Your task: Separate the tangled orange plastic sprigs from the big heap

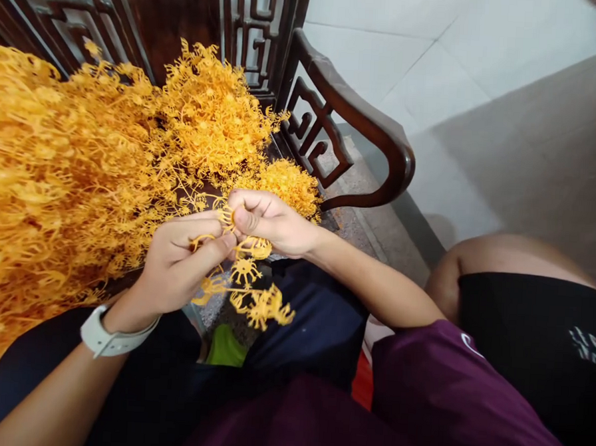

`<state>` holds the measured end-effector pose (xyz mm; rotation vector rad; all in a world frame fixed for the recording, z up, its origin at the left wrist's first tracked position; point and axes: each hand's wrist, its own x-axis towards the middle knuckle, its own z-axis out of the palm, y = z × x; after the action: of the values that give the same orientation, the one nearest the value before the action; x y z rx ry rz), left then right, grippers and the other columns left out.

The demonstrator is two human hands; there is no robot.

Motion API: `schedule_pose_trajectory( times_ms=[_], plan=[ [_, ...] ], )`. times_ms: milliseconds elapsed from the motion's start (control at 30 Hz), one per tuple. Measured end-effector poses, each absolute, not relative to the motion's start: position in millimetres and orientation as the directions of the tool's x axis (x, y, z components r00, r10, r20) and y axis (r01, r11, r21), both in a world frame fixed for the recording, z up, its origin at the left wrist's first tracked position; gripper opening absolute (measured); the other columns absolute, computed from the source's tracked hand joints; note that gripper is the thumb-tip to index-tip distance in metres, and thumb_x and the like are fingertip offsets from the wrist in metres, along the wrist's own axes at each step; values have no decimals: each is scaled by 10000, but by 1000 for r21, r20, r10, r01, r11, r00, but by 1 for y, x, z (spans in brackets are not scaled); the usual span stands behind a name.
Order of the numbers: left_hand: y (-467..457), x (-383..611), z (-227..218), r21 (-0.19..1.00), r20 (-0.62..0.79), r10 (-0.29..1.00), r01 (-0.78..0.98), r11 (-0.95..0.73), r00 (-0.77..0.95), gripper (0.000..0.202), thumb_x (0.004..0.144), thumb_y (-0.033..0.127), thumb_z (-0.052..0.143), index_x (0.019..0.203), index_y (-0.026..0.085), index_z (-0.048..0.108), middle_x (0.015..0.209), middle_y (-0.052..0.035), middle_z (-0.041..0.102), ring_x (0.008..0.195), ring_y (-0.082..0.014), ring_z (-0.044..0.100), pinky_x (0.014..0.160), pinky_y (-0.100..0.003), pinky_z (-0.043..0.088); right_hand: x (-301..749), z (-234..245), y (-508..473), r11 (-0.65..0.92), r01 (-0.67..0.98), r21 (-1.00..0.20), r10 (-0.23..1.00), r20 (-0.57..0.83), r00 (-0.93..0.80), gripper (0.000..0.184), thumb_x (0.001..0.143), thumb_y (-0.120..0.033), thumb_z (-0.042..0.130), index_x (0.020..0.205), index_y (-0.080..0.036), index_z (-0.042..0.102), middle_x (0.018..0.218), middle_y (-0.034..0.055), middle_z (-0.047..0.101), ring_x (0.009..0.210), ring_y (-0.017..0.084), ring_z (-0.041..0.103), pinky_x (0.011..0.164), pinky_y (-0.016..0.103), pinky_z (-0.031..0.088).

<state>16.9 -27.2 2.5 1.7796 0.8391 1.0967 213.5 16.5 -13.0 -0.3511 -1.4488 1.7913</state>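
Observation:
My left hand (179, 260), with a pale strap on its wrist, pinches yellow-orange plastic flower pieces (246, 270) between thumb and fingers. My right hand (275, 223) meets it at the fingertips, thumb and fingers closed on the same pieces. Thin spidery petals and stems dangle below both hands, over my lap. Exactly where the fingertips grip is partly hidden. Just beyond the hands lies a big heap of similar yellow-orange pieces (101, 166), tangled together, with a smaller clump (290, 183) behind my right hand.
The heap rests on a dark carved wooden bench, whose curved armrest (382, 137) rises at the right. Tiled floor (387, 48) stretches past it. Another person's leg in black shorts (527, 315) is close on my right. Something bright green (227, 346) shows below my hands.

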Motion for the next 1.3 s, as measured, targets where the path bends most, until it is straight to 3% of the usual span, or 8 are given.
schedule_pose_trajectory(
  times_ms=[200,433,567,667,867,1067,1200,1300],
  plan=[
    [-22,6,10,958,226,845,45,-282,484,372,940,156,712,577,237,691,574,-13,601,539,-169,535,537,-340,386,210,-16,17,-76,-427,-901,648,281,-708,443,983,-499,866,825,-166,619,727,-57,569,633,68,501,631,192,445],
    [-21,4,16,997,75,797,-61,-48,599,354,920,310,776,574,241,754,532,-32,581,502,-163,516,473,-319,342,219,-15,12,-264,-308,-914,522,133,-842,471,922,-539,900,850,-174,610,674,-88,526,460,38,382,408,180,262],
    [-23,8,17,978,1,802,-167,123,597,382,873,313,801,516,232,691,541,-37,566,480,-150,458,447,-319,311,215,-23,8,-287,-390,-875,566,174,-806,471,924,-545,893,834,-172,620,692,-59,577,490,52,449,426,178,319],
    [-24,13,18,950,-19,819,-244,194,574,409,823,266,780,469,214,580,549,-37,551,499,-147,453,467,-315,340,211,-28,7,-325,-485,-812,549,256,-796,396,972,-501,849,882,-187,626,654,-82,554,397,41,371,356,171,282],
    [-23,19,12,906,-137,858,-288,311,496,363,738,331,798,493,226,550,530,-22,464,487,-152,435,468,-325,411,211,-22,5,-387,-543,-746,540,294,-789,401,994,-509,843,902,-209,594,572,-133,422,375,18,219,377,140,252],
    [-27,24,12,844,-47,902,-467,266,428,655,829,465,770,457,233,282,465,-10,267,447,-158,371,420,-347,413,212,-24,11,-423,-520,-742,501,287,-817,638,850,-704,908,752,-217,509,519,-75,504,423,62,374,496,241,372],
    [-24,18,11,841,-42,929,-488,231,368,636,816,374,825,520,204,288,543,-20,377,523,-154,437,504,-346,474,223,-16,21,-363,-492,-791,545,248,-801,595,928,-663,850,755,-223,489,519,-92,482,409,65,378,558,291,445],
    [-18,9,12,861,-18,953,-479,169,304,545,803,322,836,514,206,388,583,-35,498,568,-160,511,538,-343,471,246,-9,41,-192,-437,-879,716,179,-674,460,1033,-546,782,817,-220,539,547,-125,393,436,58,338,596,279,435]
  ],
)
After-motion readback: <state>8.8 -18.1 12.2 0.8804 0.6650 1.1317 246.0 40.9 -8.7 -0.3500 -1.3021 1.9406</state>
